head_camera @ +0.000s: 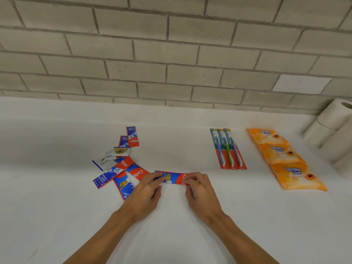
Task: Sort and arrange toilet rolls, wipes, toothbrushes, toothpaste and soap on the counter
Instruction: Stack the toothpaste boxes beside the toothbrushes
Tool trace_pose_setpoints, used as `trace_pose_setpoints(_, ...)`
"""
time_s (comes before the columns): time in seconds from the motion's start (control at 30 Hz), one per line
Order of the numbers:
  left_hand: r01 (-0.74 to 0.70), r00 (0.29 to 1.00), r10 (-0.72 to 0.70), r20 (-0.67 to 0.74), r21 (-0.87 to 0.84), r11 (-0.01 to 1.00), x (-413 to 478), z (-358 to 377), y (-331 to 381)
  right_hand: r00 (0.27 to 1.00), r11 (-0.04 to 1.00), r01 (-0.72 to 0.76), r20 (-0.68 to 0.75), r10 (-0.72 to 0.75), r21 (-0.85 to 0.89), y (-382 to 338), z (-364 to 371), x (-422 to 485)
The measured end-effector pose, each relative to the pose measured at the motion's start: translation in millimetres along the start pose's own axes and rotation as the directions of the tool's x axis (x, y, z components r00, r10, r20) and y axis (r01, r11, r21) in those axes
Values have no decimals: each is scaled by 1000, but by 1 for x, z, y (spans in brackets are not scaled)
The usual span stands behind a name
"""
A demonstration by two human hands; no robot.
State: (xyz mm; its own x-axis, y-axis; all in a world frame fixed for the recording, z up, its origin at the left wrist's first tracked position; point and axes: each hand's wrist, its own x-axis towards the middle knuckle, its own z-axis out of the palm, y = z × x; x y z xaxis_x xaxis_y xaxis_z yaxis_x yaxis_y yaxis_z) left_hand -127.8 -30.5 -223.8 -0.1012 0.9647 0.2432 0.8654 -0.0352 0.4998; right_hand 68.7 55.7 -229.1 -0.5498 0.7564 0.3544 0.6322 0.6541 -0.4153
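One toothpaste box point(172, 177), ends hidden, is pinched by left hand point(146, 189) and right hand point(200, 189).

Left hand point(147, 187), right hand point(199, 188), both curled.

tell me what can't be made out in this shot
Head view:
toilet rolls: cut off by the right edge and blurred, so their number is unclear.
toothpaste box: both ends hidden under the left hand and right hand holding it.
soap sachets: overlapping in the pile, lower ones partly covered.
toothbrush pack: print too small to read.
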Motion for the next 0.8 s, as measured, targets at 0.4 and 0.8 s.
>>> trace_pose_setpoints(0.4,6,982,-66,180,313,950,34,7,11,994,999,-21,110,26,-42,5,4,22)
trace_pose_setpoints(0.8,31,973,-98,210,299,954,114,19,-7,964,985,-105,230,135,-136,40,15,87)
